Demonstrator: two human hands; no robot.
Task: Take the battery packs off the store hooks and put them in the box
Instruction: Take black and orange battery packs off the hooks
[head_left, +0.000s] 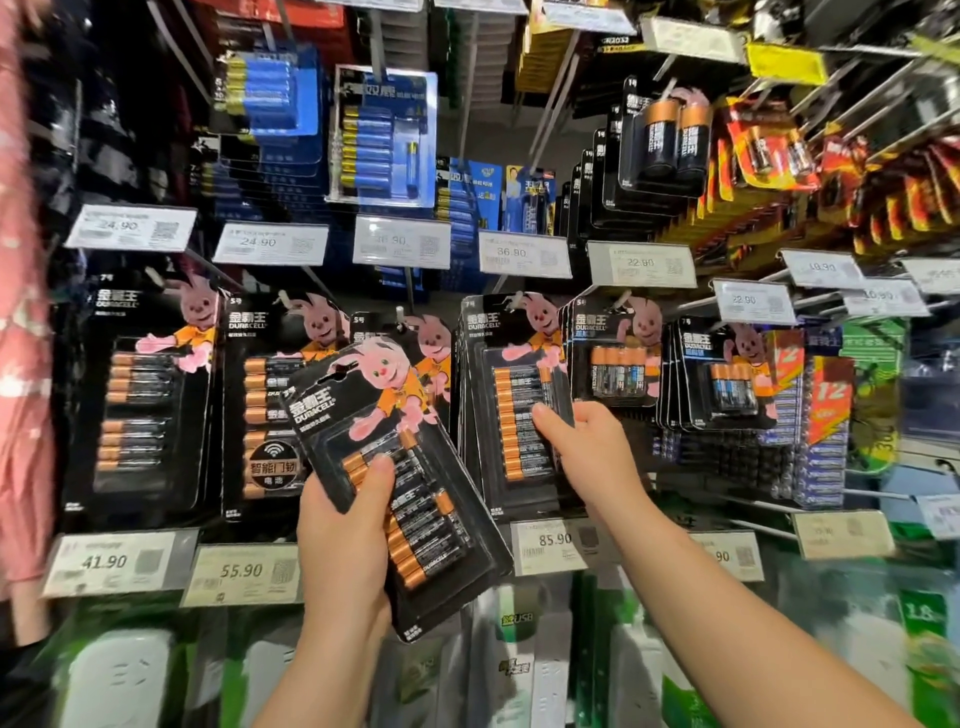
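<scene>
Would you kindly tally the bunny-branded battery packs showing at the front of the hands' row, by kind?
Large packs on hooks: 4
Small four-battery packs on hooks: 2
Loose pack in the left hand: 1
Total: 7

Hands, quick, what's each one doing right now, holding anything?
Left hand: closed, holding a loose battery pack off the hooks, tilted.
Right hand: closed, gripping the front hanging battery pack, which is still on its hook.
</scene>
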